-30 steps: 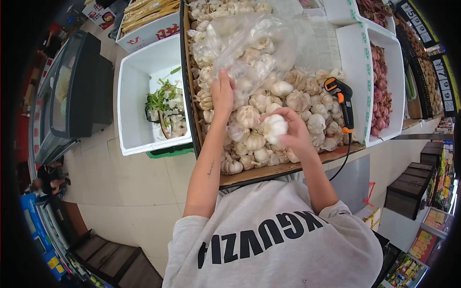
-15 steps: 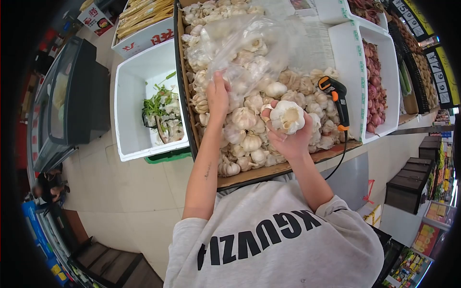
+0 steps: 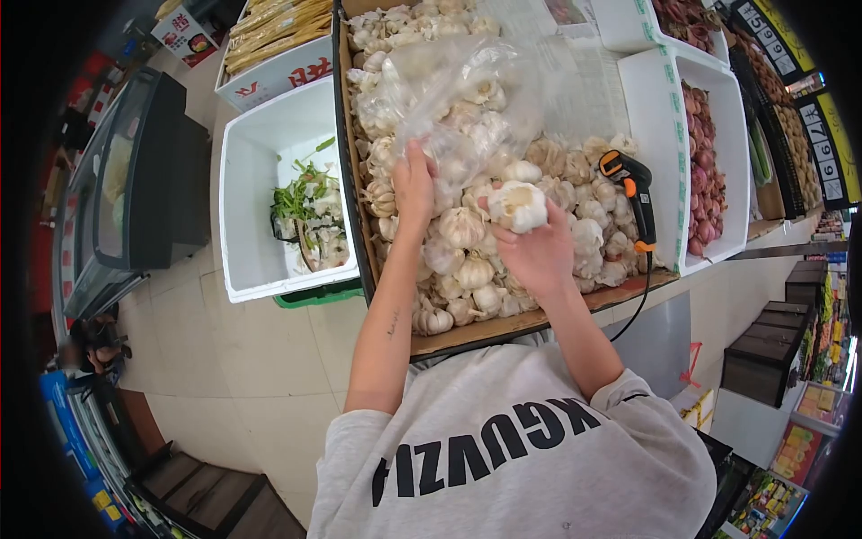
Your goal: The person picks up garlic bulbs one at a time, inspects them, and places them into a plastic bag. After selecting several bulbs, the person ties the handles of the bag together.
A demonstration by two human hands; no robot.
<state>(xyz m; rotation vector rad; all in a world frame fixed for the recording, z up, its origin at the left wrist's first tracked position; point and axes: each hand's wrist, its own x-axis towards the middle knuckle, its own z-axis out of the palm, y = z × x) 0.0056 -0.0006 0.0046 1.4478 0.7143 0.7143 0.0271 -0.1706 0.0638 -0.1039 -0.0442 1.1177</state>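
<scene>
A white garlic bulb (image 3: 518, 207) rests in the fingers of my right hand (image 3: 540, 254), held over the heap of garlic. My left hand (image 3: 416, 187) grips the near edge of a clear plastic bag (image 3: 431, 94), its fingers closed on the film. The bag spreads over the left and middle part of the heap, with garlic showing through it. Loose garlic bulbs (image 3: 475, 269) lie below and between my two hands, filling the near part of a cardboard box (image 3: 467, 339).
A black and orange handheld scanner (image 3: 633, 193) lies on the garlic at the right, its cable running over the box edge. To the left stands a white foam box (image 3: 241, 202) with green trimmings (image 3: 308, 193). At the right, another foam box (image 3: 732, 180) holds red shallots (image 3: 702, 171).
My right hand has tilted the garlic bulb and brought it slightly left and up, turning its root end away. My left hand keeps its hold on the bag.
</scene>
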